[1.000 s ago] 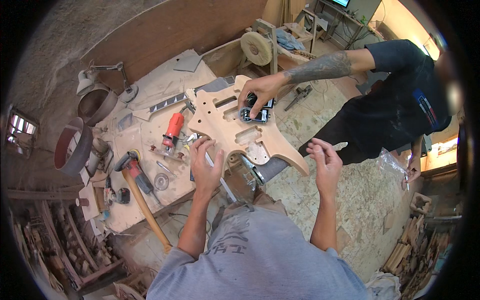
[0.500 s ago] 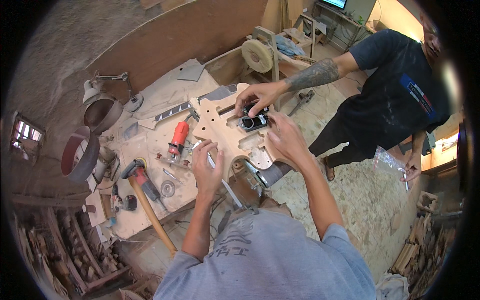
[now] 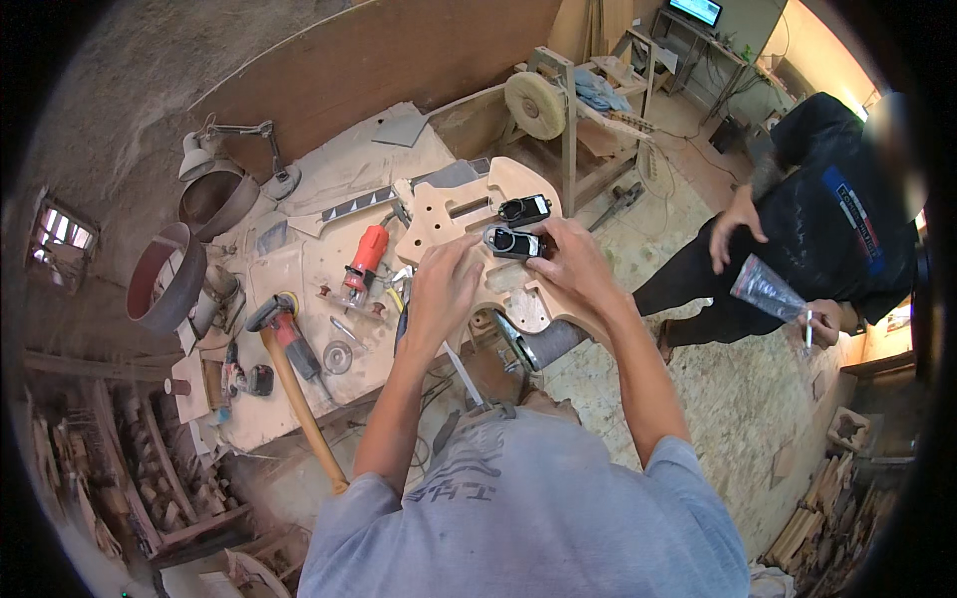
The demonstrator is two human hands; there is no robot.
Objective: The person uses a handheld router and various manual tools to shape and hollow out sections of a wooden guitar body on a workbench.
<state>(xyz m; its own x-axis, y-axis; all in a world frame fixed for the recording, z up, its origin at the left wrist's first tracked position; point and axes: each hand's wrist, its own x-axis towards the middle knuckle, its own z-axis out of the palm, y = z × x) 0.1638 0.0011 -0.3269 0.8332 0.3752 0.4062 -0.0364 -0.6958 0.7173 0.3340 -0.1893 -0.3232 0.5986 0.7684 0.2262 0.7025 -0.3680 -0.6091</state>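
1. The co-worker's bare hand (image 3: 738, 231), over the wood half a second ago, is now drawn back in front of their dark shirt (image 3: 812, 179).
2. The pale wooden guitar body (image 3: 457, 227) lies at the right edge of the workbench (image 3: 289, 384), directly in front of the person.
3. Two black block-shaped parts now show plainly on it, one above the other: the upper black part (image 3: 524, 209) and the lower black part (image 3: 513, 242), which has a loop at its left end.
4. The right hand (image 3: 578, 264) has moved to the lower black part, thumb and fingers about its right end; I cannot tell whether they clamp it.
5. The left hand (image 3: 446, 289) has come nearer that part's left end, fingers bent; whether they touch anything, I cannot tell.
6. The co-worker's other hand (image 3: 823, 324) is still beside a clear bag (image 3: 768, 289), which now stands higher.
7. The dark shirt bears a blue, white and red panel with pale lettering; the person's grey shirt (image 3: 558, 498) carries dark print. Text on the monitor (image 3: 695, 11) is too small to read.
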